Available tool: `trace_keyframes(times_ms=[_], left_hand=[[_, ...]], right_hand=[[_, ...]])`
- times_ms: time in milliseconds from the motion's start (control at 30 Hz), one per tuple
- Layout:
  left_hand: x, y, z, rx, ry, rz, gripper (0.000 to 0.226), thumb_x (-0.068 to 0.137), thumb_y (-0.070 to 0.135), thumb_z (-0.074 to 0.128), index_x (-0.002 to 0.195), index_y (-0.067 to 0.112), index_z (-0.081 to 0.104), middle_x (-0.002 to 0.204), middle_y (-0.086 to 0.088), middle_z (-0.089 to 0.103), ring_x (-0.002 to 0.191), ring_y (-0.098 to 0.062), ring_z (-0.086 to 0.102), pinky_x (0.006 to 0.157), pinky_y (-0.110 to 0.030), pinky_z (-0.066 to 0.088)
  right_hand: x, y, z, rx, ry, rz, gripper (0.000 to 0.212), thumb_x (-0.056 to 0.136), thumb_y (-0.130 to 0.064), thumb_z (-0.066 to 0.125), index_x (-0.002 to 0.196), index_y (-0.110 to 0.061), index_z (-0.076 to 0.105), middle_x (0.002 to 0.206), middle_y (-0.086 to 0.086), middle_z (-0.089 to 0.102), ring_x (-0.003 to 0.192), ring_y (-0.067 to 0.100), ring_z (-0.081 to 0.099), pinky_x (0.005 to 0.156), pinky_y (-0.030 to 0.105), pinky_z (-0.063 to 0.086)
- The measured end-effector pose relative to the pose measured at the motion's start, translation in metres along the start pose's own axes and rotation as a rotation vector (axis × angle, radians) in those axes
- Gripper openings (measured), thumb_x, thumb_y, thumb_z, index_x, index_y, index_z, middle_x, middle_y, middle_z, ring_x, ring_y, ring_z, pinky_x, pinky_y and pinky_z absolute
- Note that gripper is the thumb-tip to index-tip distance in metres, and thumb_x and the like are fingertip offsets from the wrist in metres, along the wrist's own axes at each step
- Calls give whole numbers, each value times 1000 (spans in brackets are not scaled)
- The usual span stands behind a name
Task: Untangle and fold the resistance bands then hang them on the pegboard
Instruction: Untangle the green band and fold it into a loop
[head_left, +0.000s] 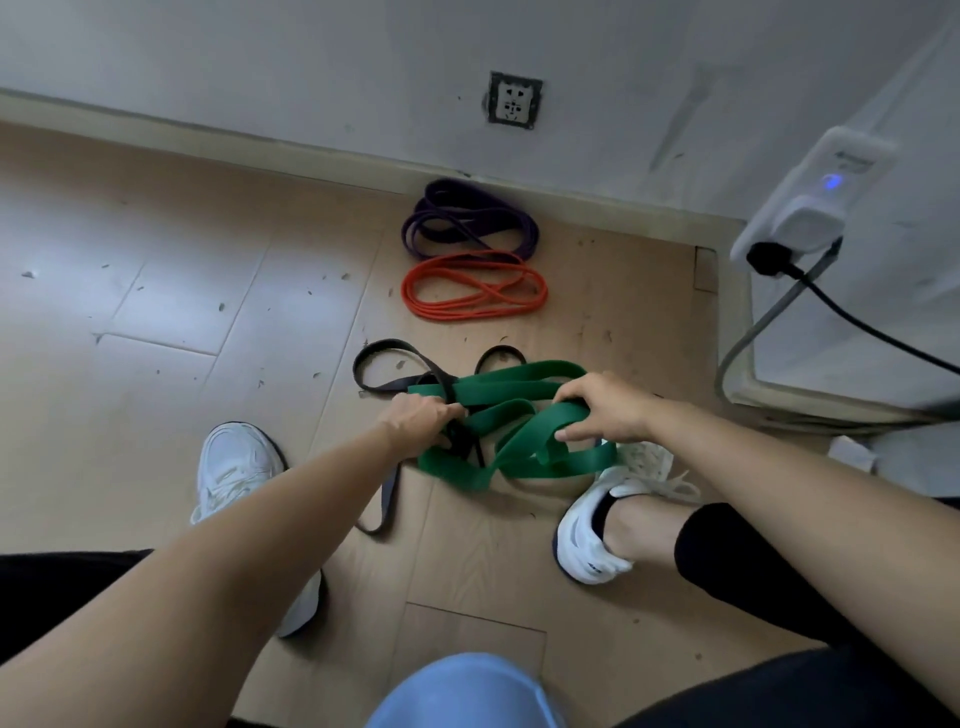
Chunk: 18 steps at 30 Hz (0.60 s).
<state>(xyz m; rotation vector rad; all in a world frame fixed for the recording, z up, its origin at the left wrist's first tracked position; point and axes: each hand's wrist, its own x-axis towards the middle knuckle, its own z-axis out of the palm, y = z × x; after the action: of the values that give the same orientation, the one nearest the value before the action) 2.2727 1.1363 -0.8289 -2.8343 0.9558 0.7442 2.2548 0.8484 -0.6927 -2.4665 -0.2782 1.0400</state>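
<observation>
A wide green band (519, 387) lies knotted up with a narrower black band (387, 351) on the wooden floor between my feet. My left hand (421, 415) is closed around the black band where it crosses the green one. My right hand (605, 408) pinches a loop of the green band. Farther off, an orange band (472, 286) and a purple band (467, 221) lie coiled near the wall. No pegboard is in view.
My white shoes (236, 465) (605, 525) flank the tangle. A wall socket (514, 100) sits above the baseboard. At the right, a white power strip (810, 200) with a black plug and trailing cables stands on a white ledge.
</observation>
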Motion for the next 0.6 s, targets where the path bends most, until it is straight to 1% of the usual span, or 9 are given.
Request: trace_keyframes(times_ms=[100,167,233,333,400,433,500,567,600], left_hand=[[-4,-1,-11,-11,110,-55,39,98,52,56,126,26,62,113,2,66,99,-25,68,66,-36,51],[-11,-3,-21,-146,203,-102,32,98,48,57,113,23,67,106,3,65,98,-24,66,63,-33,45],[-21,-9,-34,-421,352,-213,22,98,41,61,100,20,69,96,7,62,91,-20,64,62,-31,42],[-43,-24,-54,-918,563,-508,17,99,37,61,93,22,68,89,7,65,82,-16,62,65,-31,43],[-60,-40,-60,-1032,653,-690,21,99,42,58,90,24,65,86,3,66,82,-20,59,69,-33,42],[-70,-50,-60,-1019,659,-783,24,99,45,56,91,23,64,86,2,66,83,-22,58,71,-34,41],[-97,-71,-53,-950,625,-978,32,100,47,52,94,19,66,88,-2,65,86,-28,58,73,-34,41],[-125,-89,-40,-906,547,-1110,36,99,46,53,87,14,66,85,-10,65,82,-33,59,71,-34,42],[-138,-96,-33,-909,471,-1129,36,97,43,56,81,12,65,80,-11,64,75,-32,59,67,-33,42]], right_hand=[[4,4,1,27,21,9,24,85,-36,79,106,-26,71,98,-5,71,88,17,70,82,44,60],[6,4,1,15,15,5,26,85,-37,79,107,-27,70,99,-6,71,89,16,69,82,42,60],[8,1,1,-33,-19,-10,28,85,-35,80,110,-25,70,102,-4,69,90,15,67,79,37,59],[11,-4,2,-102,-40,-13,28,84,-36,81,108,-25,70,100,-4,68,91,17,65,82,36,56],[14,-5,2,-109,-55,-1,25,83,-34,81,104,-26,71,97,-3,70,90,18,66,83,38,56],[16,-4,0,-102,-74,10,21,83,-32,82,101,-27,72,95,-4,72,89,19,67,81,37,57],[15,-1,-9,-85,-118,33,15,84,-28,81,96,-29,72,91,-5,73,85,16,68,72,29,55],[12,4,-24,-67,-94,64,14,85,-26,81,95,-29,72,91,-6,73,85,14,69,68,22,49],[10,7,-33,-49,-52,79,15,85,-26,81,97,-29,72,94,-5,74,87,15,69,69,23,49]])
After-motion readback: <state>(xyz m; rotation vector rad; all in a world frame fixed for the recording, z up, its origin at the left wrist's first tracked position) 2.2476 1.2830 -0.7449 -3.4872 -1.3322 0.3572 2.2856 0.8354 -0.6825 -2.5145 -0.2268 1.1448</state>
